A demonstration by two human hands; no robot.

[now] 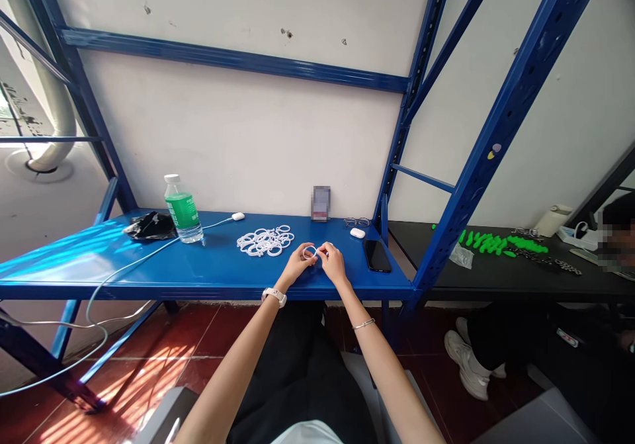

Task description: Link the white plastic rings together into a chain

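Observation:
A white ring (309, 248) is held between my two hands above the front edge of the blue table (223, 273). My left hand (296, 263) is closed on its left side, with the thumb and fingers around it. On the ring's right side my right hand (331, 261) pinches with thumb and forefinger. Whether the ring is whole or has a gap is too small to tell. Left of my hands lies a loose pile of similar white rings (265, 240), apart from my fingers.
A water bottle (183, 211) and black plastic bag (151, 225) stand at left, near a white cable (149, 252). A phone (377, 256), earbud case (357, 233) and glasses (356, 222) lie right. Beyond the blue post (476, 146), a person sits by a black table holding green pieces (489, 242).

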